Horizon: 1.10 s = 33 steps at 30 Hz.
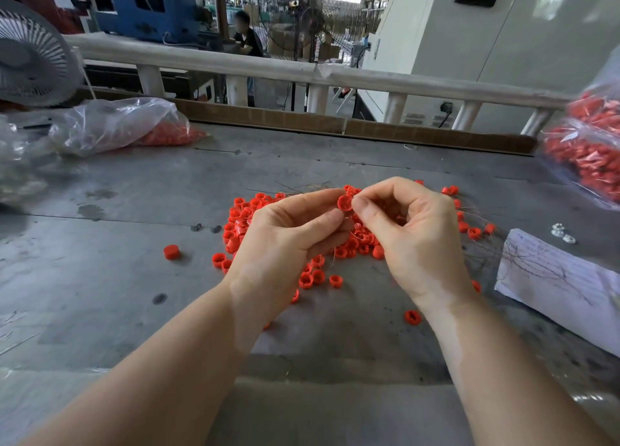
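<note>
A red cap [345, 203] sits above the middle of the counter [100, 278], over a loose pile of caps [335, 247]. The left hand [288, 234] has its grip clamped on it. The right hand [411, 231] pinches its rim. A thin wire [353, 233] hangs just below. A paper sheet [553, 278] lies at the right edge.

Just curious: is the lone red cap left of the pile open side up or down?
Down: the lone red cap shows a smooth closed top.

Red plastic cap [344, 203], matt; worn metal table [134, 244].
</note>
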Motion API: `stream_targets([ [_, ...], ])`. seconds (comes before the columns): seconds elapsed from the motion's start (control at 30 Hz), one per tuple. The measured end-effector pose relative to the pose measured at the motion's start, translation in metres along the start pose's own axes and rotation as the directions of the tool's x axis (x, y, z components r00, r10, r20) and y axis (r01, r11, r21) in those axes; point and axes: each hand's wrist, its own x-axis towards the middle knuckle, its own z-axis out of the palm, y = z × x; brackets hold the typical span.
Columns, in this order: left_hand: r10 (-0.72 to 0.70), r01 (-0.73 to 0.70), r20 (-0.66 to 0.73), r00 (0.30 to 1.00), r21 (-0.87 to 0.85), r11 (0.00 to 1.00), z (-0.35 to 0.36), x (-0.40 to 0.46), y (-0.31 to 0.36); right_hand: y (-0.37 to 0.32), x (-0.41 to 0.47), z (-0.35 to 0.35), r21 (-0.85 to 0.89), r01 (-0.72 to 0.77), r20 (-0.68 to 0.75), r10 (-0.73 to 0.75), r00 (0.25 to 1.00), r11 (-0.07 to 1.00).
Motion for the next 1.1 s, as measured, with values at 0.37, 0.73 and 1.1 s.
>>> stream_targets([
  [0.37, 0.020, -0.020, -0.007, 1.000, 0.010, 1.000, -0.0006, -0.0005, 0.0000, -0.0008, 0.0003, -0.0005, 0.009, -0.027, 0.028, 0.027, 0.999, 1.000],
  [0.73, -0.010, 0.010, 0.001, 1.000, -0.015, 1.000, -0.0016, -0.0002, 0.0006, 0.0006, 0.0007, -0.0006, 0.011, -0.014, 0.014, 0.013, 1.000, 1.000],
  [1.1, -0.075, 0.068, -0.021, 0.997, -0.235, 0.970, 0.0000, 0.0020, 0.0035, 0.0020, 0.0012, -0.0005, -0.013, -0.033, -0.031, 0.033, 0.999, 0.999],
])
